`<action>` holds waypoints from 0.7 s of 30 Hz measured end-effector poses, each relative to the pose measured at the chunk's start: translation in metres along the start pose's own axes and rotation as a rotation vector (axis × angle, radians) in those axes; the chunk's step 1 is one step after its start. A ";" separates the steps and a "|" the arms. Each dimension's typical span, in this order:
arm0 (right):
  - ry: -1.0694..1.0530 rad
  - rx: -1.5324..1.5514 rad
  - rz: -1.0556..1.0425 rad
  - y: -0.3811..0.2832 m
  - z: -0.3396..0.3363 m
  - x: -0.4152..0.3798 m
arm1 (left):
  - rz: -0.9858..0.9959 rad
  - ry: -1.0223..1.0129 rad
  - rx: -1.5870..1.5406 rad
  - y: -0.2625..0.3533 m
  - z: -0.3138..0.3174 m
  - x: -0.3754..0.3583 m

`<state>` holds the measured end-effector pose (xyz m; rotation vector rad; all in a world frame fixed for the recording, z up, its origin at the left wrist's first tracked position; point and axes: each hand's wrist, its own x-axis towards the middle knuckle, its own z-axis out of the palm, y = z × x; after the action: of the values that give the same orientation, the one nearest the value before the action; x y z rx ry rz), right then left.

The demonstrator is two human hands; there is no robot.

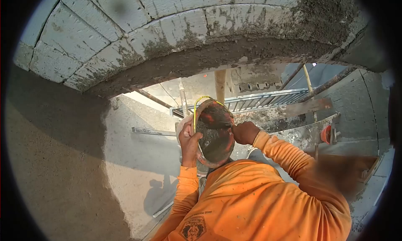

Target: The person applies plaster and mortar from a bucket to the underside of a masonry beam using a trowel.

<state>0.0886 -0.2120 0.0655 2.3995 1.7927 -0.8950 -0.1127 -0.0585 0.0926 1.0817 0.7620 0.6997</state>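
Note:
A round bowl with red-orange patches inside holds wet grey mortar. It is tilted toward me in front of my chest, and a yellow band runs along its upper left edge. My left hand grips the bowl's left side, thumb over the rim. At the right rim my right hand is closed in a fist. From it a thin shank points into the mortar, apparently that of a trowel; its blade cannot be told from the mortar.
Overhead curves a block wall with fresh mortar along its lower edge. A half-wetted plastered wall stands at left. Beyond the bowl are poles, a metal railing and a mortar-stained plank. An orange-red container is at right.

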 end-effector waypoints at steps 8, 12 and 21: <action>-0.376 0.725 -0.019 0.012 0.044 -0.003 | 0.036 -0.107 0.110 0.002 0.056 0.001; -0.577 1.350 0.028 0.016 0.027 -0.040 | 0.066 -0.113 0.106 0.003 0.047 -0.003; -0.377 1.863 0.005 0.035 0.027 -0.075 | -0.012 0.016 -0.216 -0.003 0.016 0.009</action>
<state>0.0948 -0.2987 0.0649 2.0067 0.5026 -3.6806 -0.0943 -0.0597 0.0926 0.8753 0.6892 0.7628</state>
